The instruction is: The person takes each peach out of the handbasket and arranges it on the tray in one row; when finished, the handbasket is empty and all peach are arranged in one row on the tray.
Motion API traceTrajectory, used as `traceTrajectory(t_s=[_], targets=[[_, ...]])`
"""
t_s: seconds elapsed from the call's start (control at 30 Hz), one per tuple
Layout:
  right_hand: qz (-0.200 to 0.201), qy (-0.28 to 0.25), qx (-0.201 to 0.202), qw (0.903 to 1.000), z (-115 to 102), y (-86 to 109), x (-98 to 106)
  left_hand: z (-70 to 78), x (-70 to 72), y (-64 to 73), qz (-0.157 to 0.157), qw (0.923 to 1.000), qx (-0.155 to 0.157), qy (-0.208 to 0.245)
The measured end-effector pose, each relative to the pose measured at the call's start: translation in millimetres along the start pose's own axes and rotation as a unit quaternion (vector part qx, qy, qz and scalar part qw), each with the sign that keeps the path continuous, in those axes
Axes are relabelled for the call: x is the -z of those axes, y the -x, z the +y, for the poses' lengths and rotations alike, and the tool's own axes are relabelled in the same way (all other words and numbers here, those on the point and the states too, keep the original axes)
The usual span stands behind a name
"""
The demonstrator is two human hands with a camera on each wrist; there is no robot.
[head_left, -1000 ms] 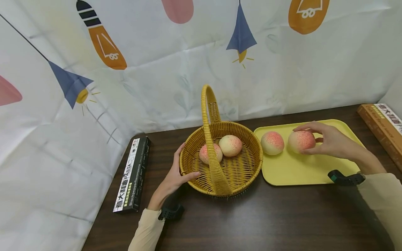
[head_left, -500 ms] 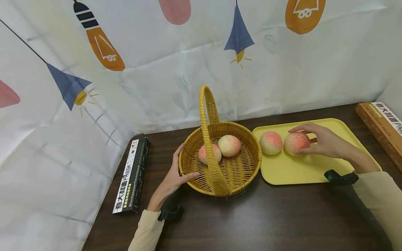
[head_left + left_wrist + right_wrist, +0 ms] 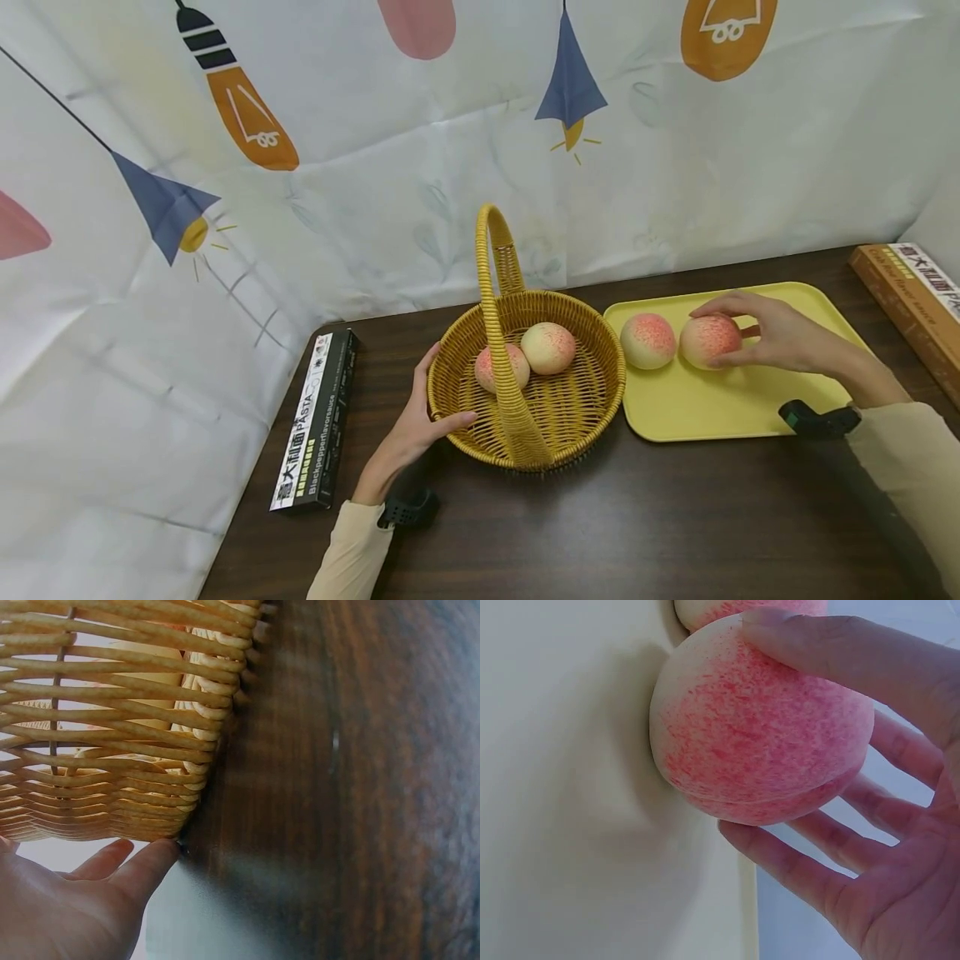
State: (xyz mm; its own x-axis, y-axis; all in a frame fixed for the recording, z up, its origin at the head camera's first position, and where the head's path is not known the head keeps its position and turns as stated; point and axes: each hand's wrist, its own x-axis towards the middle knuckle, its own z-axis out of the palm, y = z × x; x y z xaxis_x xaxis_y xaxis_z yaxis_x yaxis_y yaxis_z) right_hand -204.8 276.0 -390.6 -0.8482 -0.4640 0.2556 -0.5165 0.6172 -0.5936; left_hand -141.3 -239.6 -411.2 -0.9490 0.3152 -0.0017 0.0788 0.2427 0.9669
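Observation:
My left hand [image 3: 415, 423] grips the left side of a yellow wicker basket [image 3: 592, 421], thumb over the rim and fingers along the outside wall. In the left wrist view its fingertips [image 3: 154, 862] lie against the woven side, low near the tabletop. Inside the basket are two pink-and-cream peaches: a rear peach [image 3: 548, 348], and a front peach [image 3: 489, 371] partly hidden by the tall handle. My right hand [image 3: 780, 333] holds another peach [image 3: 705, 342] between thumb and fingers, low over the yellow tray [image 3: 757, 408]. Just left of it sits a further peach [image 3: 648, 342] on the tray.
A black pasta box [image 3: 318, 417] lies at the table's left edge. An orange-brown pasta box [image 3: 903, 308] lies at the far right, beyond the tray. A printed white cloth [image 3: 360, 208] hangs behind the dark wooden table [image 3: 600, 533].
My right hand has shifted slightly left with its peach, closing the gap to the peach beside it on the tray. The left hand and basket stay in place.

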Motion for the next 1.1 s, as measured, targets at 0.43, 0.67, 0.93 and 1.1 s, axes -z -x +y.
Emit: traceTrajectory(t_s=[0.43, 0.67, 0.93, 1.1], targets=[[0.034, 0.015, 0.055, 0.9978, -20.8, -6.9, 11.2, -1.1, 0.2, 1.1, 0.003, 1.0000, -0.002, -0.006], [0.041, 0.005, 0.105, 0.9936, -57.5, -16.9, 19.6, 0.1, -0.1, 0.8, 0.003, 1.0000, -0.001, -0.001], [0.034, -0.044, 0.216, 0.9748, -116.6, -25.8, 21.3, -0.1, -0.5, 1.7, 0.001, 1.0000, 0.001, -0.005], [0.029, -0.066, 0.240, 0.9682, -136.8, -40.5, 8.1, -0.4, -0.3, 0.8, -0.002, 1.0000, 0.000, 0.000]])
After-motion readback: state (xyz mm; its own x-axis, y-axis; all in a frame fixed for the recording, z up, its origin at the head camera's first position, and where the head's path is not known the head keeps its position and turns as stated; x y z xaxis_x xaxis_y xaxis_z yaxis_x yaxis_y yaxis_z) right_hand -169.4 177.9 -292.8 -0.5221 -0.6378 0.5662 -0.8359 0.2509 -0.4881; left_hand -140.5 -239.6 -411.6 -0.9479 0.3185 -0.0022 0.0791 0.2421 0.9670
